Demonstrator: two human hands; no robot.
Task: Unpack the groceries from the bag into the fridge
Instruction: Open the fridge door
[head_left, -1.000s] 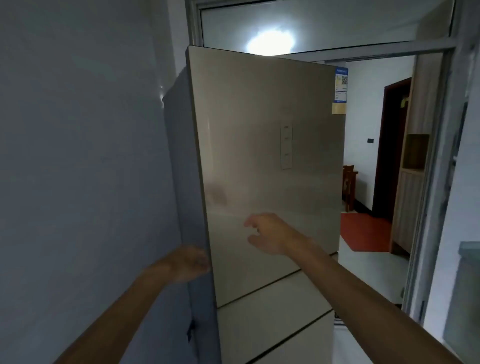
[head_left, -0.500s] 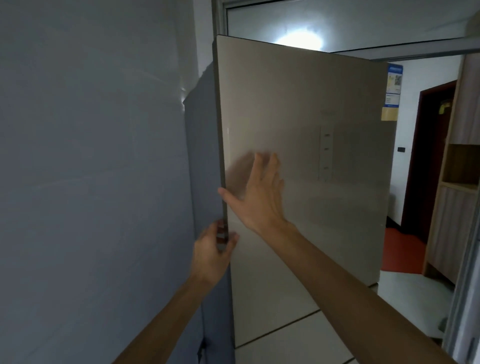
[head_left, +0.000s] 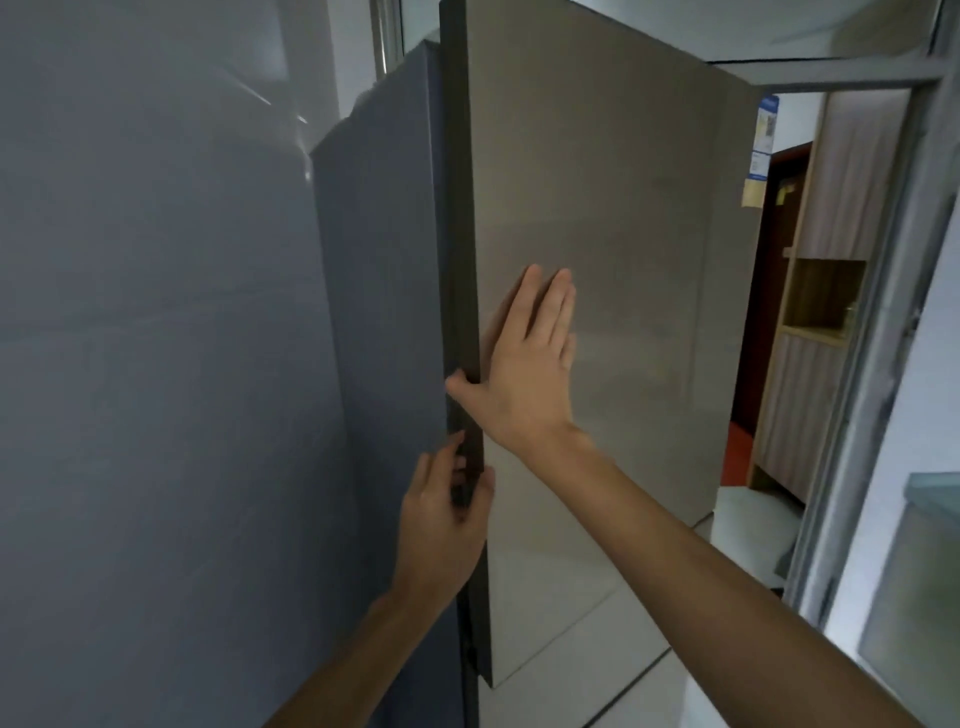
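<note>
Gripping the champagne-coloured fridge door (head_left: 597, 208) edge, left hand (head_left: 441, 525) curls; right hand (head_left: 524, 374) lies flat, spread.

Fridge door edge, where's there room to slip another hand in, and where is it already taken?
The upper stretch of the fridge door's left edge, above the right hand, is bare. So is the door's broad front, right of that hand. Mid-edge is crowded: the right thumb hooks it, and the left hand grips just below. The gap toward the grey wall looks narrow.
</note>
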